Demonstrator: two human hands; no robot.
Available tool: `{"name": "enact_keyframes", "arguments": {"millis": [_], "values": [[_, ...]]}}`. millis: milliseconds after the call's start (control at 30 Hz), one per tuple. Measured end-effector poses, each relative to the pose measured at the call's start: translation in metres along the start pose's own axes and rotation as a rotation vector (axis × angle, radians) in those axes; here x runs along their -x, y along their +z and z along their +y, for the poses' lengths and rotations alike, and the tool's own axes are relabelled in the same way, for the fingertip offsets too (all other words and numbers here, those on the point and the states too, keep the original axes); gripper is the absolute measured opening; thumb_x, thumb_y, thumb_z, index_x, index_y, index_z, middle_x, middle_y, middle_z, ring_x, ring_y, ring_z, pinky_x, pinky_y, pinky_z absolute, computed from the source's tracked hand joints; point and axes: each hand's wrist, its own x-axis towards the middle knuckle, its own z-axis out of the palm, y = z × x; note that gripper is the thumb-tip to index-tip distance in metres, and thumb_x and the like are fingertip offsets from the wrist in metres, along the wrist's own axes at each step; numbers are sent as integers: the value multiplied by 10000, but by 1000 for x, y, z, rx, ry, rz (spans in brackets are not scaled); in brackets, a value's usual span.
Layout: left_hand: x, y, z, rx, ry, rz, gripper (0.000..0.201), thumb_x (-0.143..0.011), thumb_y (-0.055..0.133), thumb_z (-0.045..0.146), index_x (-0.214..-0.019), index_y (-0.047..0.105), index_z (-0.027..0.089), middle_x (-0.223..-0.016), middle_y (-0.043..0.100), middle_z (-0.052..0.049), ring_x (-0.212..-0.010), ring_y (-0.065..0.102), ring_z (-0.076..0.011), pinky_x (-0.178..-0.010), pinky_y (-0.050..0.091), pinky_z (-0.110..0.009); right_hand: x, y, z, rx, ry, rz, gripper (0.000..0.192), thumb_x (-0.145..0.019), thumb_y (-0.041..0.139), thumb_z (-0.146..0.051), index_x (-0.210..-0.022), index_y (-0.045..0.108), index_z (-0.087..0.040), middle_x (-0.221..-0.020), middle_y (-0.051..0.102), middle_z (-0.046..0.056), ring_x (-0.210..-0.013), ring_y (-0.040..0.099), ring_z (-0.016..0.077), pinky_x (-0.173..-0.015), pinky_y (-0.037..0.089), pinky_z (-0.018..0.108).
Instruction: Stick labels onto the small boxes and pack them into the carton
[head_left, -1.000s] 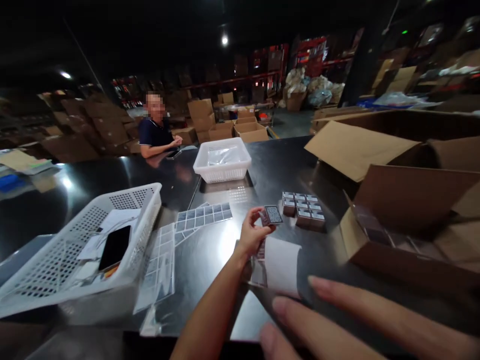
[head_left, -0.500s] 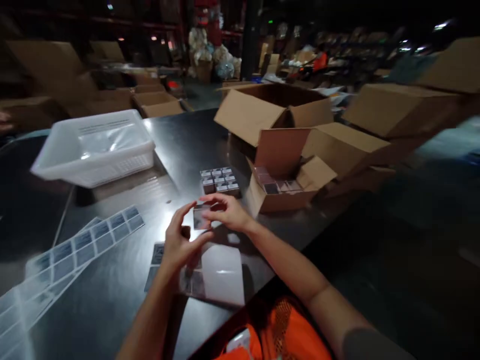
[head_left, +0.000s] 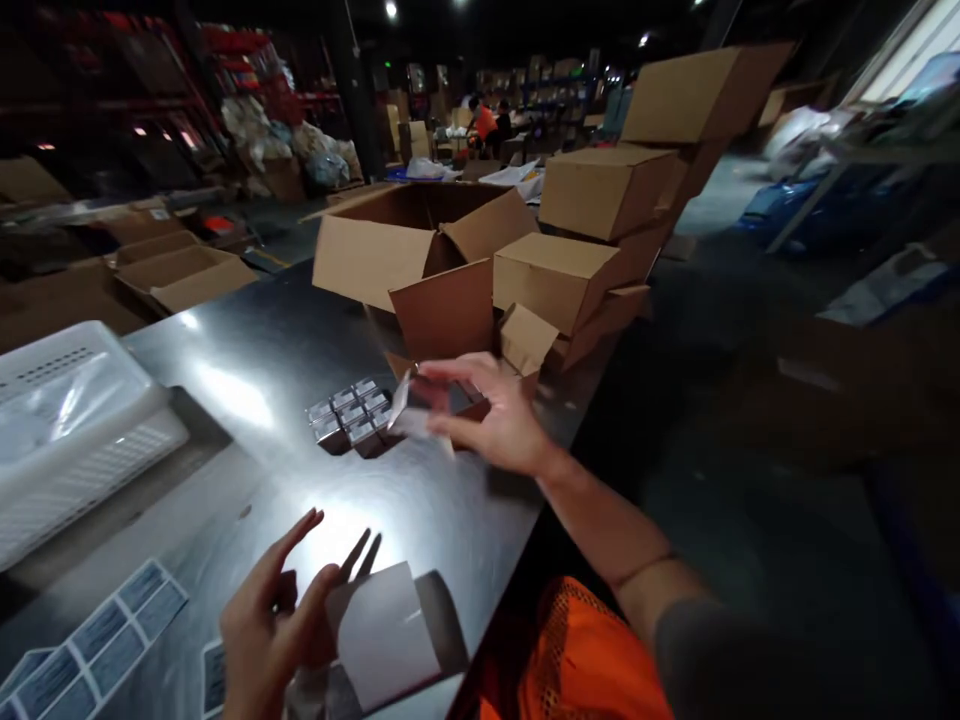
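1. Small box (head_left: 411,405): flat, rectangular, pale printed face, blurred; pinched between thumb and fingers of the right hand (head_left: 491,415), held just above the dark table (head_left: 262,350) beside the block of like boxes. Half a second ago both hands held it nearer the body; now only the right one does, farther out.
2. White basket (head_left: 67,420): perforated plastic, rectangular, clear film inside; far left on the table, cut off by the frame edge.
3. Label sheet (head_left: 97,640): glossy backing with a grid of grey-blue rectangular stickers; bottom left, lying flat.
4. Left hand (head_left: 274,620): fingers spread and slightly curled, clamped on nothing; thumb touching the curled white sheet (head_left: 382,630). It has let go of the small box since the earlier picture.
5. Curled white sheet: smooth paper, one edge lifted off the table; bottom centre, at the table's near edge.
6. Block of small boxes (head_left: 349,415): dark sides, pale printed tops, packed in tight rows; standing on the table, just left of the right hand.
7. Open carton (head_left: 450,310): brown corrugated card, flaps raised; behind the right hand.
8. Stacked cartons (head_left: 600,220): brown card, closed, piled at the table's right edge.
9. Orange vest (head_left: 577,660): mesh fabric; bottom centre, under the right forearm.
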Motion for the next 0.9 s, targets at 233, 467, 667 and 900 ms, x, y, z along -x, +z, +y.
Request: {"name": "enact_keyframes", "arguments": {"millis": [233,467,667,900], "values": [[-1,3,-7,-151,76,-22,486,-855,561,602,-1127,728,235,-598,594,42,-456,437,-127,-550,400,-284,-40,-96,46,425,223,-431,528,-831,677,-243,-1345,583,-167,-1265,671,124,-1129,640,241,-975,518,407],[-14,1,-28,-329,-35,182,375,-965,445,434,-1148,712,245,-1052,763,-44,-710,662,-169,-712,480,-304,-45,-81,30,596,336,-674,577,-974,492,-420,-1507,420,-209,-1448,570,128,-1294,573,301,-1098,445,472],[-17,-2,-25,-227,21,348,346,-985,414,321,-1179,666,186,-1087,766,-99,-933,723,-224,-792,509,-344,-11,31,-12,486,-280,-349,425,-952,573,-304,-1364,533,-205,-1309,626,125,-1224,584,281,-1079,458,476],[-23,-10,-26,-192,82,412,418,-1023,303,374,-1193,629,175,-1043,768,-85,-831,716,-161,-724,488,-278,-5,158,14,157,-127,-1079,425,-828,773,-246,-1227,650,-166,-1005,745,75,-899,703,219,-810,545,325]]}}
